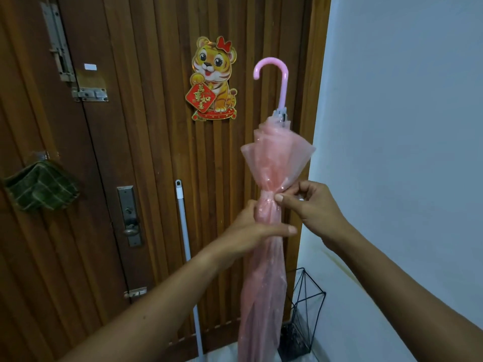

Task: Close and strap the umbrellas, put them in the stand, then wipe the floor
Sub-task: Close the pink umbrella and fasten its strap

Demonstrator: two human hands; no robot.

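Observation:
A closed pink see-through umbrella (271, 158) stands upright before me, its curved pink handle (274, 71) at the top. My left hand (251, 231) grips the folded canopy at its middle, thumb lying across the front. Just above, my right hand (311, 202) pinches the strap at the cinched waist of the canopy. The canopy flares out loosely above the pinch. A black wire umbrella stand (304, 309) sits on the floor in the corner at the lower right, partly behind the umbrella.
A wooden door (146, 152) with a tiger decoration (213, 79) fills the background. A white mop pole (187, 257) leans against it. A green checked cloth (41, 189) hangs at the left. A white wall (405, 126) is on the right.

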